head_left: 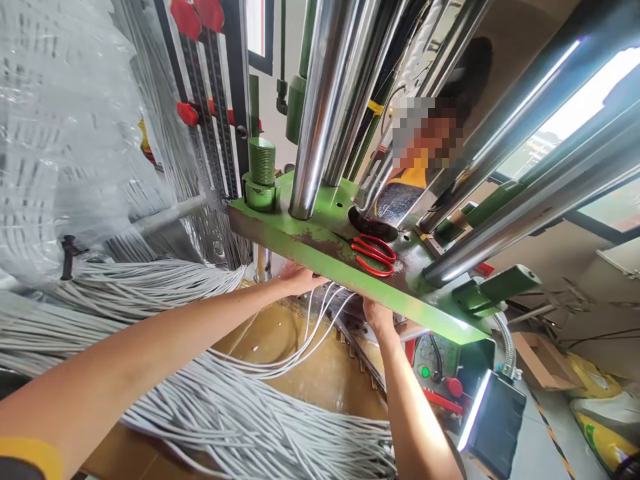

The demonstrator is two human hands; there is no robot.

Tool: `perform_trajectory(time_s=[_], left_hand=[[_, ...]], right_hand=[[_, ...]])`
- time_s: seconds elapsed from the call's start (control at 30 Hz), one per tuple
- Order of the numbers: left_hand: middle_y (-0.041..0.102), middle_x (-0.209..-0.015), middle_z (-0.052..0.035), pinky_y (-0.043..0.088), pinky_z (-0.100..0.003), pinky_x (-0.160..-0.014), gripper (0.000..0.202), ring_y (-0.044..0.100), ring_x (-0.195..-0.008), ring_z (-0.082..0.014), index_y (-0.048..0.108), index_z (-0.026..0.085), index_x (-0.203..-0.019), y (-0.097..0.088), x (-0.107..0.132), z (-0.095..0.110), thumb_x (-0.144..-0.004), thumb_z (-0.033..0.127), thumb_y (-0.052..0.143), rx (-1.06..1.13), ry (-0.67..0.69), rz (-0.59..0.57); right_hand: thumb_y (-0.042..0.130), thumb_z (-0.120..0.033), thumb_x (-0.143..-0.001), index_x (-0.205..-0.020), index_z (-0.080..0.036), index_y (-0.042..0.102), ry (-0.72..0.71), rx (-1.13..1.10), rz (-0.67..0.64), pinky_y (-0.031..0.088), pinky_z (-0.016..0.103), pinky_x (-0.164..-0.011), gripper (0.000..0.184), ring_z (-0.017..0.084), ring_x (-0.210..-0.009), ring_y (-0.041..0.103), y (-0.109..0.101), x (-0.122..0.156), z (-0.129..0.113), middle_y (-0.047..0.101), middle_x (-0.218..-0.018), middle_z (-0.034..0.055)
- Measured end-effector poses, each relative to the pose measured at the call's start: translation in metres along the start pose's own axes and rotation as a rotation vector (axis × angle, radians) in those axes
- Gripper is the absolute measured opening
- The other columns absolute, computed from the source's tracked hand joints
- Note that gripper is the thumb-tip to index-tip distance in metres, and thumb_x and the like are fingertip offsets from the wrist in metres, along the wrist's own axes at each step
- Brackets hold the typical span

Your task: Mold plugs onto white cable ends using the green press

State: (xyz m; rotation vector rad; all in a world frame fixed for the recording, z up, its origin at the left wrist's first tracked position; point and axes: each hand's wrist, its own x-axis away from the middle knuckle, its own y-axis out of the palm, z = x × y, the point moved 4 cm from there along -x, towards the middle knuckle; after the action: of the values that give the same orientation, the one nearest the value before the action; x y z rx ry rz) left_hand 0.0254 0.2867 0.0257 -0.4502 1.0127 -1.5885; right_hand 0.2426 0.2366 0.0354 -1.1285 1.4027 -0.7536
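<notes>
Both of my arms reach in under the green machine plate [300, 248]. My left hand [299, 277] is by the plate's lower edge, its fingers mostly hidden beneath it. Farther right, my right hand [379, 315] also reaches below the plate, and its fingers are out of sight. Several thin white cables [320, 327] run up between the two hands to the metal mould area [356, 313]. Whether either hand grips them cannot be seen. Red-handled scissors [374, 255] lie on top of the plate.
Large bundles of white cable [260, 420] spread over the brown surface [273, 333] and leftward. Steel columns [320, 107] rise from the plate. A control panel [435, 363] with a green light and red button is at right. Another person [407, 180] is behind the machine.
</notes>
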Motion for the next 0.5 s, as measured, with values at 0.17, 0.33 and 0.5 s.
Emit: perform_trajectory(time_s=[0.17, 0.33, 0.5], left_hand=[[0.073, -0.093, -0.0105, 0.042, -0.038, -0.096, 0.018, 0.063, -0.100, -0.0278, 0.071, 0.019, -0.080, -0.004, 0.008, 0.004, -0.081, 0.024, 0.054, -0.087, 0.064, -0.033], [0.072, -0.100, -0.0107, 0.041, -0.040, -0.101, 0.022, 0.062, -0.104, -0.0283, 0.072, 0.020, -0.091, -0.007, 0.005, 0.010, -0.078, 0.017, 0.054, -0.127, 0.101, -0.060], [0.072, -0.104, -0.0095, 0.041, -0.039, -0.102, 0.028, 0.061, -0.107, -0.0272, 0.070, 0.019, -0.101, -0.002, 0.006, 0.014, -0.081, 0.013, 0.051, -0.135, 0.048, -0.030]], right_hand=[[0.045, -0.015, -0.091, -0.099, -0.013, 0.068, -0.038, 0.044, -0.074, 0.043, 0.044, -0.095, 0.025, 0.028, -0.102, 0.062, 0.009, 0.006, -0.027, 0.070, -0.103, 0.0149], [0.041, -0.014, -0.089, -0.100, -0.014, 0.069, -0.046, 0.041, -0.088, 0.043, 0.042, -0.093, 0.030, 0.030, -0.102, 0.062, 0.019, 0.000, -0.048, 0.070, -0.106, 0.0156], [0.039, -0.019, -0.093, -0.104, -0.014, 0.068, -0.048, -0.015, -0.055, 0.043, 0.044, -0.095, 0.031, 0.028, -0.104, 0.061, 0.027, -0.010, -0.053, 0.070, -0.105, 0.0162]])
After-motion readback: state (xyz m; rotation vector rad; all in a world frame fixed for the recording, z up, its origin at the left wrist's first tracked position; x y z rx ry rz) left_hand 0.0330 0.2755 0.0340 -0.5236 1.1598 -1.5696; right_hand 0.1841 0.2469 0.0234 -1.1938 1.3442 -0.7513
